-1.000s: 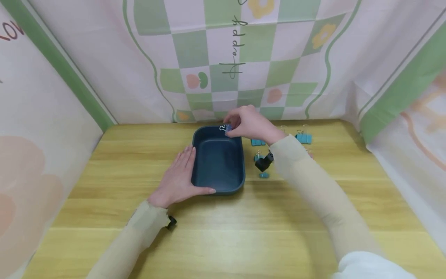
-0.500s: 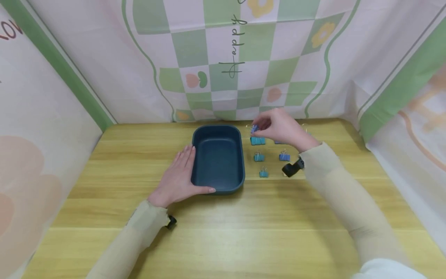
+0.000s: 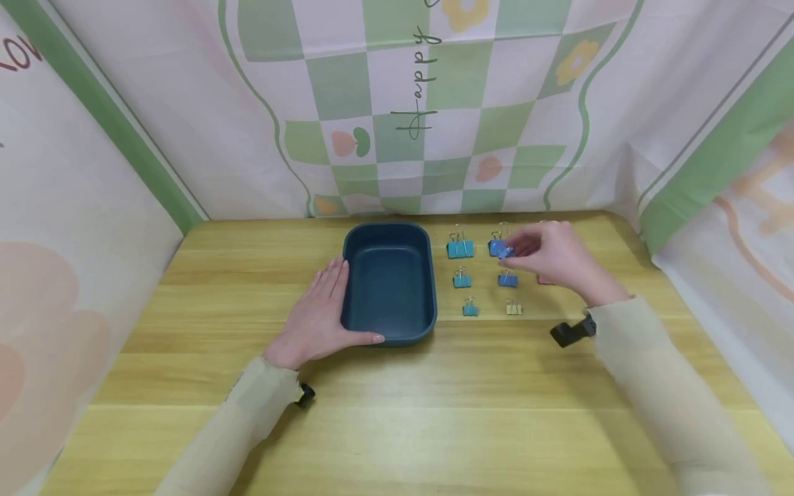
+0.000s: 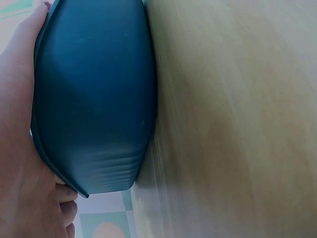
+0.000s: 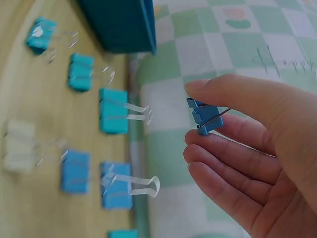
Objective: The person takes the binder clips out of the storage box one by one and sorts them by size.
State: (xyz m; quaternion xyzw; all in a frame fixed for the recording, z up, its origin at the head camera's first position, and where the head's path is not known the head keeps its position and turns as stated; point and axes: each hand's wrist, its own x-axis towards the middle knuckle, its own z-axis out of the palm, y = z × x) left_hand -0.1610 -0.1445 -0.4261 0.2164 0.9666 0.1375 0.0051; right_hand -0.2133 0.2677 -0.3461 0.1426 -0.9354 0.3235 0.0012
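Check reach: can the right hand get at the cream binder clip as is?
Probably not without first freeing its fingers. The right hand hovers just behind the cream binder clip, nothing between them, but thumb and fingers already pinch a blue binder clip.

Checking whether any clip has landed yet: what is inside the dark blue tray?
Nothing shows inside the dark blue tray; its floor is bare in the head view. The left hand rests against its left wall, covering only that outer side.
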